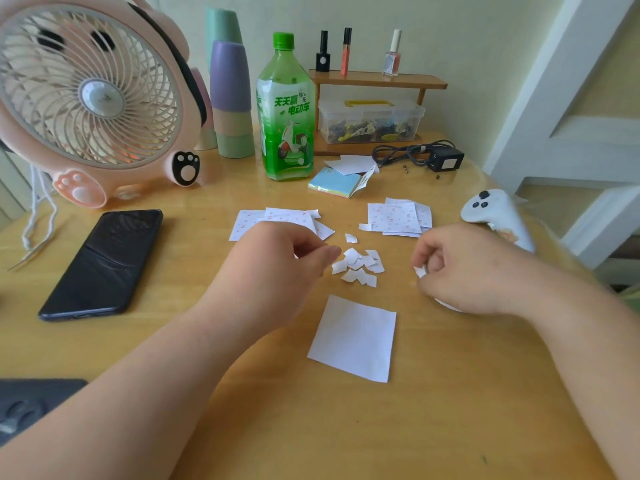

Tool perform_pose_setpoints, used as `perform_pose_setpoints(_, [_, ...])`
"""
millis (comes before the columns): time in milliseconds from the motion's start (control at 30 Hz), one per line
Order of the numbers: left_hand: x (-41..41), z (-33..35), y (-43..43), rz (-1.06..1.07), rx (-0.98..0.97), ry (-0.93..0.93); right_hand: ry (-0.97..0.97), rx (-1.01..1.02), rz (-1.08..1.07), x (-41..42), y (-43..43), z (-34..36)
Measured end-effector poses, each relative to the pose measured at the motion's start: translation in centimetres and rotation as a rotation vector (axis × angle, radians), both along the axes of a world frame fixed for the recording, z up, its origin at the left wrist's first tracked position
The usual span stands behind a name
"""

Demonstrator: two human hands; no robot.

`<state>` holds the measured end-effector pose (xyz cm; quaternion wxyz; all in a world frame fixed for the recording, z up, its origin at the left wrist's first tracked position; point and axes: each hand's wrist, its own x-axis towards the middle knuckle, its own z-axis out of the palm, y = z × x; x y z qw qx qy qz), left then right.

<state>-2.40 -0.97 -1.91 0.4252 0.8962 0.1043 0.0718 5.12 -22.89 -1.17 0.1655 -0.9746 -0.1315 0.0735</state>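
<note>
Paper scrap (pixel 420 271) in right hand (pixel 460 268)

my right hand (pixel 460 268) pinched a paper scrap (pixel 419 271); my left hand (pixel 280 261) hovered curled beside the scrap pile (pixel 358 266) on the counter (pixel 173 341).

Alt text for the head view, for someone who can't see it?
A right hand pinches a paper scrap beside a pile of torn scraps on a wooden table; the left hand curls at the pile's other side. A white paper square lies nearer the camera; a pink fan and green bottle stand beyond.
</note>
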Motion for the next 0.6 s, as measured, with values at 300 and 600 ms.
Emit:
perform_pose_setpoints(300, [-0.8,0.1,-0.8,-0.243,-0.624,-0.252,-0.141,0.937,0.264,-2.6,1.9,0.7])
perform_pose_setpoints(600, [-0.9,-0.1,-0.9,-0.285,-0.851,-0.209,0.035,1.223,0.317,-4.6,3.7,-0.1])
